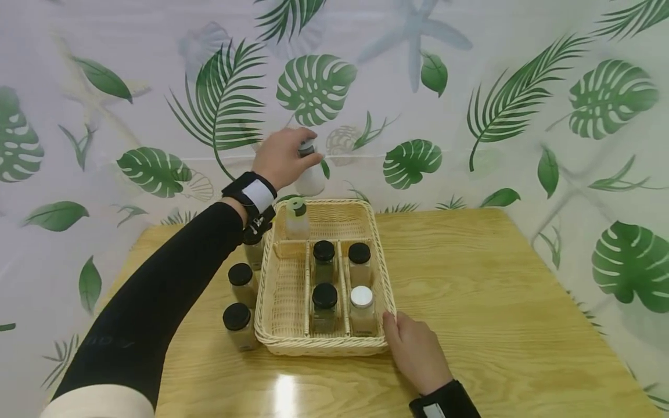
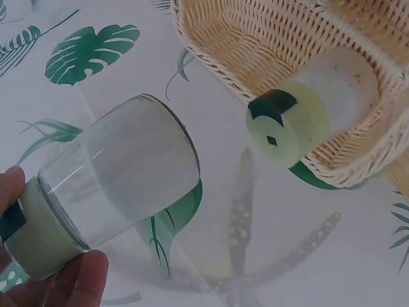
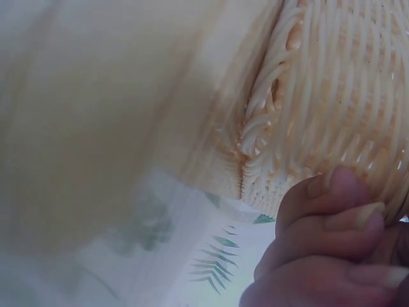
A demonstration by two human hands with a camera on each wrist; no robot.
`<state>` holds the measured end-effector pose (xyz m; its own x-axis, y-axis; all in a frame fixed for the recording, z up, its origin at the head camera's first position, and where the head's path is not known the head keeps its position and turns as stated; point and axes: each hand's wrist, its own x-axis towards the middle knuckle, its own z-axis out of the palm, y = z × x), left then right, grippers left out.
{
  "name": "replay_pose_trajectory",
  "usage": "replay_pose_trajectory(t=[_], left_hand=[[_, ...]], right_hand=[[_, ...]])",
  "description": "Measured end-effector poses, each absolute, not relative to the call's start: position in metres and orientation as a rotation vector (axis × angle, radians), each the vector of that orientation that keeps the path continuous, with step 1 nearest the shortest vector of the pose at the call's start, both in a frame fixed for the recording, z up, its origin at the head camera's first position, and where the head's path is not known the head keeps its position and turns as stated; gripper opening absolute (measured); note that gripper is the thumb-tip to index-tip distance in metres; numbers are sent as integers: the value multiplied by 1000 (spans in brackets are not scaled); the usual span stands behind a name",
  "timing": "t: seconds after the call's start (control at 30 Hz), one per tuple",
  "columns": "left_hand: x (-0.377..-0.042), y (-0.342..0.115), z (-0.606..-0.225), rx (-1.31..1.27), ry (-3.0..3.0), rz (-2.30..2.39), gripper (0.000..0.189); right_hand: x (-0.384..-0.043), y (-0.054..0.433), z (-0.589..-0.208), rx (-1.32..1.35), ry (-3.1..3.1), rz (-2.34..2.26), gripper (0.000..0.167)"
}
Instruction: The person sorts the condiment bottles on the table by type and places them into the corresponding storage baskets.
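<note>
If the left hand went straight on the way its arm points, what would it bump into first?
Probably the leafy backdrop behind the table; the jar in the left hand might touch it first. Nothing else shows in between, but I can't tell how far away the backdrop is.

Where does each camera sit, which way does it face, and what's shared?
Head: on the head, facing forward and down at the wicker basket; left hand, black sleeve and right hand show.
Left wrist: on that wrist, facing the held green-capped glass jar; left fingers show.
Right wrist: on that wrist, close on the basket's woven side; right fingers show.
Head and left wrist share jar and basket.
</note>
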<state>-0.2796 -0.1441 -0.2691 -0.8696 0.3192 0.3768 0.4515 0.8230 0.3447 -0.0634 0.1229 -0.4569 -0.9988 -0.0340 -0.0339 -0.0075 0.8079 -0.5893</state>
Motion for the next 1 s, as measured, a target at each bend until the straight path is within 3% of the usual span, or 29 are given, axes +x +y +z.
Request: replay_pose_trajectory(t=[1.0], left_hand=[[-297,-69,-315,-744,-2840,-677,49]], right_hand=[[-57,129,-458,-18,2983,-999,48]])
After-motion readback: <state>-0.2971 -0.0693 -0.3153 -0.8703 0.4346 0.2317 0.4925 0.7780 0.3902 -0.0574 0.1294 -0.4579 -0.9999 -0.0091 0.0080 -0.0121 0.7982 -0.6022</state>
